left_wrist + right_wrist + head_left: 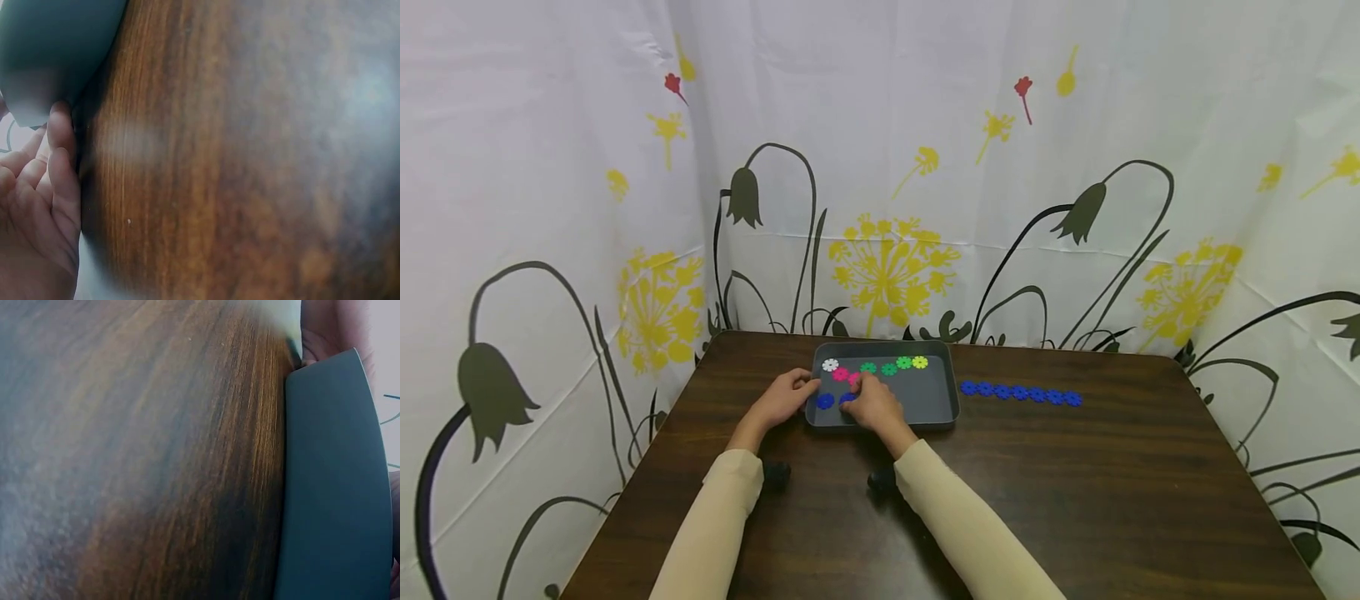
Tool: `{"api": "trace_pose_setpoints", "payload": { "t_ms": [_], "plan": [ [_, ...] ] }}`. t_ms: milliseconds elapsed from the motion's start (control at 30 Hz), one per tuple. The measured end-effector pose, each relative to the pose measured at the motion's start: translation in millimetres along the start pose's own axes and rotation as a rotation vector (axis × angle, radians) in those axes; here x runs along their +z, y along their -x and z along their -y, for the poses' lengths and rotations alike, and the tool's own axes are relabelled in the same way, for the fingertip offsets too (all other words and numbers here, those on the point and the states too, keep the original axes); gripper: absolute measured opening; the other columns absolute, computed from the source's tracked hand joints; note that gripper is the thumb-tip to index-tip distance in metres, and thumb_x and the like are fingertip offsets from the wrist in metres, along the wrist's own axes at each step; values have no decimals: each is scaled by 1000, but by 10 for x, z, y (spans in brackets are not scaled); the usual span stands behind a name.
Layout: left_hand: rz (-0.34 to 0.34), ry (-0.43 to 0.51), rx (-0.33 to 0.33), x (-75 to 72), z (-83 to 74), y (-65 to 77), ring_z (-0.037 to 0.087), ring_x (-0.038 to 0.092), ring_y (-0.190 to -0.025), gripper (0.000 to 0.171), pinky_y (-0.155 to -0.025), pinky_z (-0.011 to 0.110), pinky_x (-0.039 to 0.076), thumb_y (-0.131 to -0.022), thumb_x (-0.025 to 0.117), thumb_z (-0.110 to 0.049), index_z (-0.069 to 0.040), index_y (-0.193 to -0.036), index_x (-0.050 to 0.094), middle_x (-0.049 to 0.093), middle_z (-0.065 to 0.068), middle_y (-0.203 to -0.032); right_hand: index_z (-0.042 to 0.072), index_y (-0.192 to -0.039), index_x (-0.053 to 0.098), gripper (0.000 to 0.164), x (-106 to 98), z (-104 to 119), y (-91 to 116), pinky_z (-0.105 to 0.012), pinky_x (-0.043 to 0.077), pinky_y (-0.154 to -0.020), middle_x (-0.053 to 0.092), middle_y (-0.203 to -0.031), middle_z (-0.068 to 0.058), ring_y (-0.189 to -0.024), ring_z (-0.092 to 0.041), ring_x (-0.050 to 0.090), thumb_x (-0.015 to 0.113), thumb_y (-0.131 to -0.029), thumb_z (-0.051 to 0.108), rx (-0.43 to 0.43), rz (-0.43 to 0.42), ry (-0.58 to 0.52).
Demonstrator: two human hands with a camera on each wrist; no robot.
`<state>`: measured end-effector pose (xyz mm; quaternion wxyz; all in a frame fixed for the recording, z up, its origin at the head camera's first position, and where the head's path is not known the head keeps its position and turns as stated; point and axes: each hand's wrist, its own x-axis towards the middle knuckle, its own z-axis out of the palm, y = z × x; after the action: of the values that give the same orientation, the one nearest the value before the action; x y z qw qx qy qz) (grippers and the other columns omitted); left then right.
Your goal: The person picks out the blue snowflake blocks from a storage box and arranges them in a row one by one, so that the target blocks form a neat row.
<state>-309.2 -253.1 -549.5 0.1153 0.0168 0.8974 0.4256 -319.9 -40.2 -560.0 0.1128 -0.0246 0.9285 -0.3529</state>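
A shallow grey tray [936, 408] lies on the table and holds flower-shaped plastic discs. My left hand [781, 398] rests at the tray's left edge; in the left wrist view its fingertips [60, 128] touch the outside of the tray wall. Reaching over the front rim, my right hand [877, 407] has its thumb and fingers at a blue disc [847, 398] and appears to pinch it; the fingers partly cover it. Another blue disc [825, 402] lies to its left. Behind are a white disc [830, 365], pink discs [840, 375], green discs [889, 369] and a yellow disc [921, 362].
Right of the tray, several blue discs form a row [1019, 392] on the dark wooden table [1075, 483]. A patterned curtain [880, 167] hangs behind the table. The right wrist view shows mostly tabletop and the tray's outer wall [334, 481].
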Motion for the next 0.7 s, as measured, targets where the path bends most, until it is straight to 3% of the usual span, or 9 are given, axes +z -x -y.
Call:
{"api": "trace_pose_setpoints", "payload": {
  "t_ms": [200,333,533,700],
  "plan": [
    [1,20,17,-19,-9,-12,19,61,-85,54,-74,31,50,-113,54,-39,3,-147,53,69,12,-102,20,-103,65,27,-134,105,155,-51,51,-88,72,-102,-1,-98,-26,67,85,-93,35,8,9,13],
    [-12,23,23,-30,-12,-27,19,63,-85,55,-74,30,51,-112,54,-40,4,-146,54,71,12,-102,21,-98,65,26,-151,115,129,-51,51,-88,70,-97,1,-95,-25,66,86,-92,36,14,15,11],
    [-11,14,5,-13,25,-28,20,63,-85,55,-75,31,51,-112,55,-39,4,-147,53,71,14,-103,25,-89,66,23,-37,-19,-65,-51,50,-82,69,-89,7,-88,-20,65,84,-92,39,-1,25,42],
    [-7,51,4,-23,49,-20,20,63,-89,58,-78,32,55,-113,55,-39,5,-149,50,71,18,-113,24,-82,70,20,-164,62,64,-51,52,-85,71,-84,8,-84,-19,66,83,-93,37,-22,22,35]
  ]
}}
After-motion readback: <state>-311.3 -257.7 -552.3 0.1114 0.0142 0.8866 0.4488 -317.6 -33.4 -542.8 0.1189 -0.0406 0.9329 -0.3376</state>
